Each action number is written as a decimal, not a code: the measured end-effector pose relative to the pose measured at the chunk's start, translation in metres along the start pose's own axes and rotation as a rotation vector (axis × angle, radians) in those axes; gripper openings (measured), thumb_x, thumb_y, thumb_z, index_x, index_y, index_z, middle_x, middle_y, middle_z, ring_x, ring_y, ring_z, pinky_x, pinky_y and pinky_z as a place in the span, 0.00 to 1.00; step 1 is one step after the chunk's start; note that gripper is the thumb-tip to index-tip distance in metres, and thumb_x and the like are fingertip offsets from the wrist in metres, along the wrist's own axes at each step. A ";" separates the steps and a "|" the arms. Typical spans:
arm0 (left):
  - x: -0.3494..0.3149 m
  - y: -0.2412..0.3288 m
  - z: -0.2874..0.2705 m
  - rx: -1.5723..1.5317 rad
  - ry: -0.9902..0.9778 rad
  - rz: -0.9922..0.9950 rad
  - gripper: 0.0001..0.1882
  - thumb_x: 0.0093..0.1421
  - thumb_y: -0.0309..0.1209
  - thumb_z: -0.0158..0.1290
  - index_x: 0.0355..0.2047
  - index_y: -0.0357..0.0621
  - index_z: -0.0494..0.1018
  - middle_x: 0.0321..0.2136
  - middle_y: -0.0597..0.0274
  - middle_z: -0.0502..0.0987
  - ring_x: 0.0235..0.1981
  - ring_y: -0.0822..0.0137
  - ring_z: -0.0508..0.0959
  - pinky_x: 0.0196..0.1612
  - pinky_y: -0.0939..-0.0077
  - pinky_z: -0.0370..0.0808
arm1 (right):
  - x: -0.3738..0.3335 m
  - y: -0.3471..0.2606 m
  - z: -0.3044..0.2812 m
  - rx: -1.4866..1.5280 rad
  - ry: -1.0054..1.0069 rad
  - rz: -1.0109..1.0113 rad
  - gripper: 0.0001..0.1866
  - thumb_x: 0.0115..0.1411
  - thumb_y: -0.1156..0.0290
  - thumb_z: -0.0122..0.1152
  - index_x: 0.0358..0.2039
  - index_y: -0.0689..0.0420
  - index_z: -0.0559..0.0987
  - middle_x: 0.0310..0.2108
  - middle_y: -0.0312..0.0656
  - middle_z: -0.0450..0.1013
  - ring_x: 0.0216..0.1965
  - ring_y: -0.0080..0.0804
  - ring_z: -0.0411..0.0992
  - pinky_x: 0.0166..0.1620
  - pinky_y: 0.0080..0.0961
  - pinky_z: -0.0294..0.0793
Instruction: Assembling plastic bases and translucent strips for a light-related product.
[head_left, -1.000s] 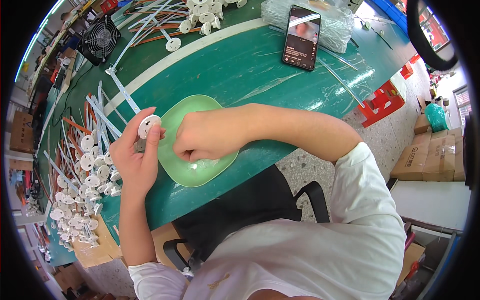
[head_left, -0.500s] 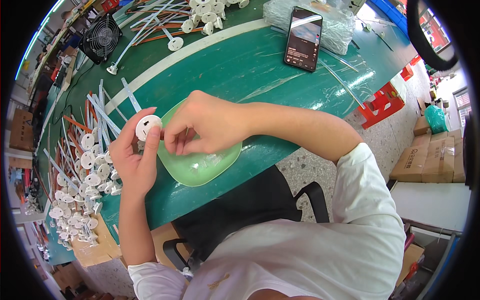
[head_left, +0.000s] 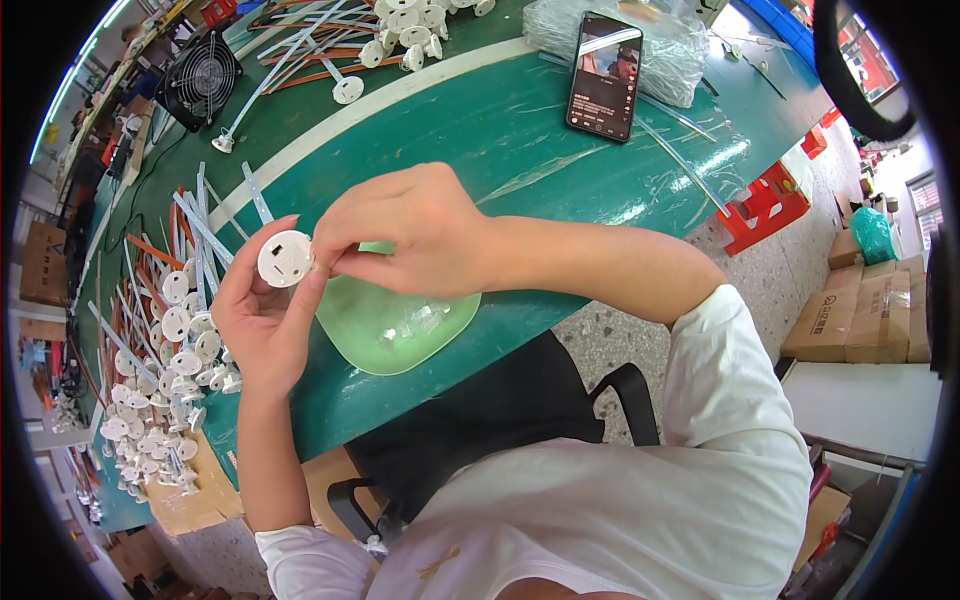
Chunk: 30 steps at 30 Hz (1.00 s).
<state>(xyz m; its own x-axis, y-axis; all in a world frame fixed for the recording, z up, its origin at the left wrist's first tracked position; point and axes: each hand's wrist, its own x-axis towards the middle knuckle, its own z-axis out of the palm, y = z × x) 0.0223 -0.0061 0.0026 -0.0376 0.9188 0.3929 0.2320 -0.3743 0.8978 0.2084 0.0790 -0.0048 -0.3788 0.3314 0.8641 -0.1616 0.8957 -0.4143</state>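
Note:
My left hand (head_left: 262,325) is closed on a round white plastic cap (head_left: 285,259) with a small dark slot, held upright between thumb and fingers. A pale strip (head_left: 257,193) shows just beyond that hand; whether it joins the cap is hidden. My right hand (head_left: 405,235) meets the cap's right edge, its thumb and forefinger pinched together there. Anything small between those fingertips is too hidden to name. Beneath the right hand lies a light green plate (head_left: 395,345) with small clear pieces (head_left: 425,322) on it.
Many white caps on strips (head_left: 175,370) are heaped left of my left arm, more (head_left: 405,30) at the back. A phone (head_left: 604,78) leans against a clear plastic bag (head_left: 672,60) at the far right. A black fan (head_left: 203,78) stands far left; a black chair (head_left: 500,400) is below the table edge.
My right hand has moved left and up from over the plate to the cap's edge. The cap has turned slightly in my left hand. The picture on the phone has changed.

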 end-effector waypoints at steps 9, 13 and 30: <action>-0.001 0.002 0.000 0.023 0.004 0.012 0.23 0.56 0.14 0.60 0.53 0.33 0.71 0.39 0.60 0.79 0.40 0.72 0.80 0.46 0.78 0.78 | 0.001 -0.004 -0.002 -0.084 0.027 0.002 0.09 0.47 0.76 0.72 0.30 0.53 0.82 0.32 0.37 0.79 0.29 0.33 0.78 0.30 0.24 0.79; -0.001 0.000 -0.004 0.062 0.071 0.021 0.23 0.57 0.15 0.59 0.53 0.33 0.71 0.37 0.60 0.79 0.39 0.70 0.81 0.43 0.76 0.80 | 0.000 0.003 -0.005 -0.093 -0.077 -0.013 0.08 0.49 0.71 0.71 0.30 0.55 0.81 0.29 0.37 0.78 0.30 0.37 0.78 0.31 0.30 0.78; -0.003 0.003 0.003 0.059 0.111 0.078 0.21 0.59 0.16 0.58 0.53 0.35 0.70 0.34 0.59 0.79 0.35 0.71 0.80 0.42 0.75 0.80 | 0.000 -0.010 -0.001 -0.008 -0.112 0.149 0.05 0.51 0.76 0.68 0.30 0.58 0.82 0.25 0.39 0.79 0.24 0.29 0.79 0.26 0.22 0.79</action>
<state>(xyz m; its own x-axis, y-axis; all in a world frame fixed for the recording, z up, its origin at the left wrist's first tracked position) 0.0264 -0.0097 0.0038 -0.1237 0.8664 0.4839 0.2947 -0.4335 0.8516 0.2115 0.0707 -0.0008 -0.4974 0.4257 0.7559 -0.0890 0.8417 -0.5326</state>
